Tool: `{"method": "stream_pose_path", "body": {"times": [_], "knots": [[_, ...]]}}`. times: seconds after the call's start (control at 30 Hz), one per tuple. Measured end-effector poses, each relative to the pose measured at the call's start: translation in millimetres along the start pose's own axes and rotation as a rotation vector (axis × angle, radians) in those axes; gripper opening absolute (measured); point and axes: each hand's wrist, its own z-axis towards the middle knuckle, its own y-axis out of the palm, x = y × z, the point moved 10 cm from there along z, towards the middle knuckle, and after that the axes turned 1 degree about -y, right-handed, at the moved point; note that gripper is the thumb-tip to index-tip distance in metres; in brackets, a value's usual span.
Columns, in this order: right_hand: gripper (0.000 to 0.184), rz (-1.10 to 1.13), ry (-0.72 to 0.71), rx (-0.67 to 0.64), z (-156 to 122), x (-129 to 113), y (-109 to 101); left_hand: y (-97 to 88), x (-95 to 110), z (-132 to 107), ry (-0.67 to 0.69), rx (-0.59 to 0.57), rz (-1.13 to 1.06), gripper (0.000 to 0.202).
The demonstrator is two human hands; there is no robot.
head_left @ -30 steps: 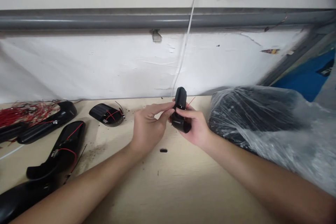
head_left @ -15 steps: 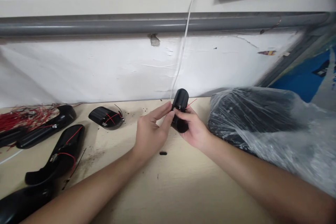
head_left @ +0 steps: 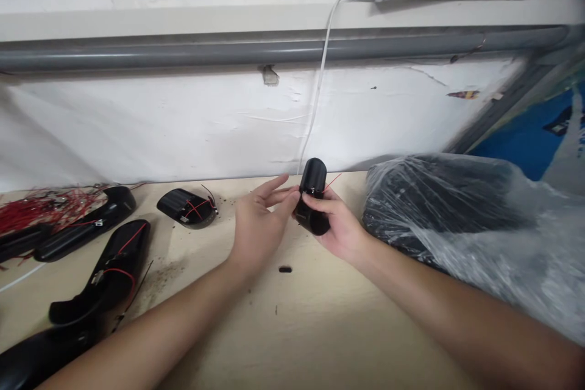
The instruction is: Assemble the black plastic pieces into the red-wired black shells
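Note:
A curved black plastic shell (head_left: 314, 173) with a thin red wire (head_left: 334, 181) poking out on its right is gripped in my right hand (head_left: 340, 222), thumb across its middle. My left hand (head_left: 262, 219) is closed in a pinch at the shell's left edge, thumb and forefinger together. Whatever sits between those fingertips is too small to make out. On the table to the left lies a similar black shell (head_left: 176, 201) with red wires crossing inside it.
More curved black shells with red wires (head_left: 121, 262) lie at the left, beside a heap of red wires (head_left: 41, 210). Clear plastic bags with black contents (head_left: 439, 201) stand at the right. A white cable (head_left: 315, 103) hangs behind the shell; a small slot (head_left: 285, 269) pierces the table.
My left thumb and fingers have shifted slightly left and down along the shell's edge, and more of its lower part shows. The right hand keeps its hold. The view has tilted a little.

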Motion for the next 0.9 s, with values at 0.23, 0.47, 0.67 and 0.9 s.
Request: {"method": "stream_pose_path", "body": {"times": [0.23, 0.47, 0.67, 0.9], "knots": [[0.063, -0.017, -0.003, -0.029, -1.2, -1.6, 4.6, 0.1, -27.8, 14.7, -0.181, -0.014, -0.292, 0.059], [0.065, -0.058, 0.023, -0.118, -4.2, 0.0, 12.0, 22.3, -20.7, 14.9, -0.268, -0.296, -0.398, 0.075], [0.074, -0.167, 0.015, -0.251, -7.1, -3.0, 23.9, 41.1, -22.5, 9.3, -0.227, -0.546, -0.295, 0.045], [0.075, -0.176, 0.043, -0.321, -6.1, 1.7, 25.5, 50.6, -19.3, 6.8, -0.183, -0.714, -0.215, 0.042]]}}
